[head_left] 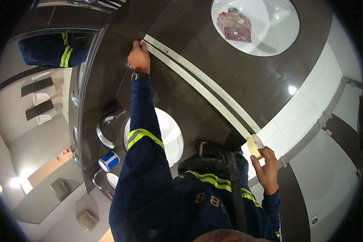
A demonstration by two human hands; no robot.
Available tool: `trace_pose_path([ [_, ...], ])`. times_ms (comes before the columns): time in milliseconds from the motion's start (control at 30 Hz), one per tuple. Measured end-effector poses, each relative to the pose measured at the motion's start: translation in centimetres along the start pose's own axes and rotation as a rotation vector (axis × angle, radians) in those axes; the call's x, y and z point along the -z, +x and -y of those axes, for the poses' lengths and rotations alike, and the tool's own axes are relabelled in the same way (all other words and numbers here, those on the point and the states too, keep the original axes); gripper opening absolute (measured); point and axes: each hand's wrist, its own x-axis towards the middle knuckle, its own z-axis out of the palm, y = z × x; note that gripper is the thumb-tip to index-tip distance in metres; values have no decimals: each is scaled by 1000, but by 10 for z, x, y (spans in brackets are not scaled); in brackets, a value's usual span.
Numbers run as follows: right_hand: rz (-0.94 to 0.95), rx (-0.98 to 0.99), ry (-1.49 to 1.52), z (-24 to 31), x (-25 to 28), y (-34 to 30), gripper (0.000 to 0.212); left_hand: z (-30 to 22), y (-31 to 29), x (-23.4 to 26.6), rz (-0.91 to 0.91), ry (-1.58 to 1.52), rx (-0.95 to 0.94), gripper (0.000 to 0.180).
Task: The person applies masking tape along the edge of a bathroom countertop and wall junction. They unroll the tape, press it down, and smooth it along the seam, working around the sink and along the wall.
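Filling the left side of this washroom, a wall mirror reflects white urinals, dark partitions and a navy garment with bright yellow bands. Along the dark counter beside it stands a curved chrome faucet, with a blue-and-white cylindrical container just next to it. Farther right, the left hand, a dark watch on its wrist, reaches to the far end of the nearer strip of masking tape. Its fingers are bunched together there; I cannot tell whether they pinch the tape or only press it. Below that navy sleeve, which partly covers it, is a white oval sink. Two pale strips run side by side across the counter, the nearer one and a farther strip, with a narrow dark gap between them. Toward the top right, a second oval sink holds a stained pinkish rag and a reddish-brown rectangular piece. At the strips' near end, the right hand pinches a pale yellow roll of masking tape between thumb and fingers.
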Motion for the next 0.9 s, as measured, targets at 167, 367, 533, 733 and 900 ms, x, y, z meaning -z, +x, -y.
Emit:
trace_pose_path([
  [167,6,-9,3,5,2,1,30,3,-6,-5,-58,-66,-23,29],
  [367,-34,46,-11,8,3,2,27,5,-7,-5,-72,-137,-10,31],
  [533,-30,5,15,8,3,5,27,-2,-20,8,-107,-302,12,23],
  [733,-53,33,-9,6,0,6,28,6,-42,15,-108,-180,-439,28],
  [900,-25,17,-20,7,0,6,29,10,-41,11,-5,-121,-342,43],
])
